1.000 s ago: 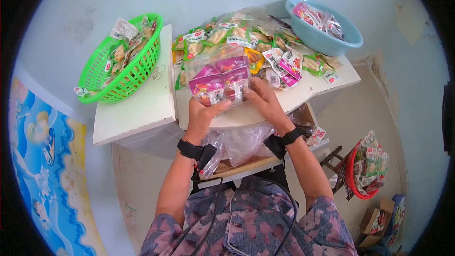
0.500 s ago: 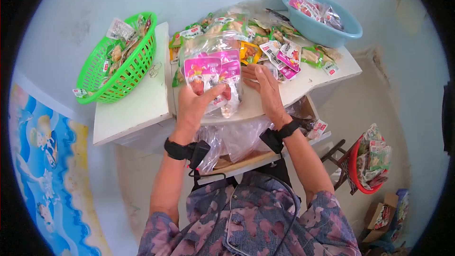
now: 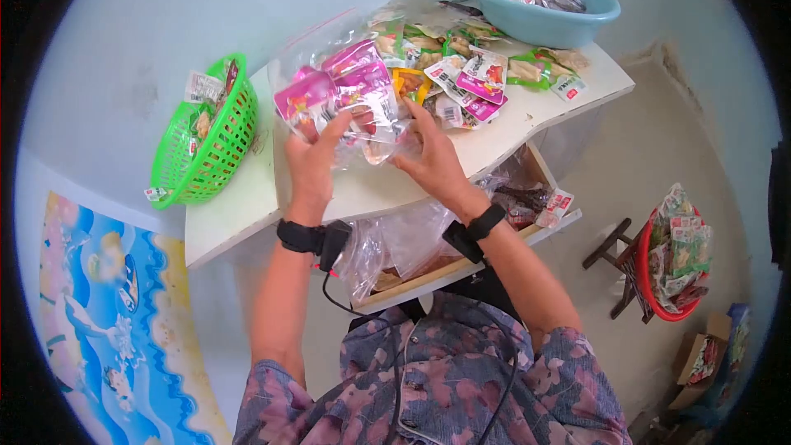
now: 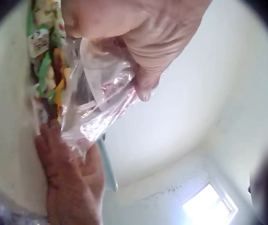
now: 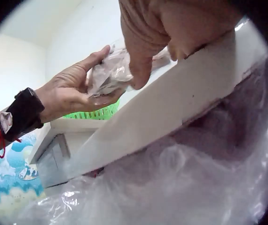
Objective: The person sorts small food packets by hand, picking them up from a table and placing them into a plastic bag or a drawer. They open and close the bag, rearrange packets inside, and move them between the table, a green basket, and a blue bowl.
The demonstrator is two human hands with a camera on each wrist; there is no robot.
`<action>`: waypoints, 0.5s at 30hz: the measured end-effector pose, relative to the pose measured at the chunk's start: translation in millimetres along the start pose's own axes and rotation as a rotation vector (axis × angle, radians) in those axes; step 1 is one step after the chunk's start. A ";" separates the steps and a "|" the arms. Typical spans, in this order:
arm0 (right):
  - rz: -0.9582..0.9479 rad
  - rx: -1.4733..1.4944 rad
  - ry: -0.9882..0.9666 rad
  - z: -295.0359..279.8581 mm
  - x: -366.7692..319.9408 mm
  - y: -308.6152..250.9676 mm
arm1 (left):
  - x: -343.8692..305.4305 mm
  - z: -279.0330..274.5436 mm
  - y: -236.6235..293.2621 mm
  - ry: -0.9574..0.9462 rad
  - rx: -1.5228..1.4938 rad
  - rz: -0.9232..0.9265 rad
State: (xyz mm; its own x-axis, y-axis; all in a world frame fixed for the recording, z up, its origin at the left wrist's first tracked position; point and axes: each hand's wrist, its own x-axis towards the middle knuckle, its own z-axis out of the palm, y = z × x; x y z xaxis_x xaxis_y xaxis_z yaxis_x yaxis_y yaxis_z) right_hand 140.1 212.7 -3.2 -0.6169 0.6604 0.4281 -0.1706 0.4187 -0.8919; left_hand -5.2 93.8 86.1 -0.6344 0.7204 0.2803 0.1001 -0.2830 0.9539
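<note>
A clear plastic bag [image 3: 309,53] holds several pink-and-white snack packets [image 3: 367,86], tilted up over the table. My left hand [image 3: 311,169] grips it from the lower left, with the thumb across its front. In the left wrist view the left thumb [image 4: 145,84] lies over the wrinkled plastic. My right hand [image 3: 437,161] is at the bag's lower right corner, its fingers fairly straight and the thumb apart from them. From the left wrist view, the right hand [image 4: 70,176] touches the bag's end. Behind lie loose snack packets [image 3: 486,74] in a heap.
A green basket [image 3: 235,128] of packets stands left on the white table [image 3: 527,119]. At the back right sits a blue basin [image 3: 548,25] with pink packets. Below, an open drawer [image 3: 461,268] holds plastic bags. A red basket [image 3: 647,280] stands on a stool at right.
Both hands have moved left and the bag has come up and left with the left hand. The right hand, apart from the bag half a second ago, is back at its lower corner.
</note>
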 end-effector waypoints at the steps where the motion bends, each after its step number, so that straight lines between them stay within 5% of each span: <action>1: 0.019 -0.063 0.050 2.6 -1.1 4.5 | -4.4 -3.5 -14.2 -0.008 -0.023 -0.002; 8: -0.106 -0.489 0.196 7.8 -5.8 -3.9 | -36.4 -31.4 -60.3 -0.134 0.190 -0.111; 15: -0.069 -0.436 0.030 -0.5 -5.5 -1.3 | -40.6 -26.9 -48.1 -0.073 0.355 -0.061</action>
State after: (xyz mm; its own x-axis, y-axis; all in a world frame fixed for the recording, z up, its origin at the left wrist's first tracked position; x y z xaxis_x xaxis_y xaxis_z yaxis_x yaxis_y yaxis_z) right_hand 144.1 208.9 -4.3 -0.5918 0.6369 0.4941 0.1334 0.6819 -0.7192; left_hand -4.9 61.2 25.9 -0.5923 0.7761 0.2163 0.3316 -0.0097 0.9434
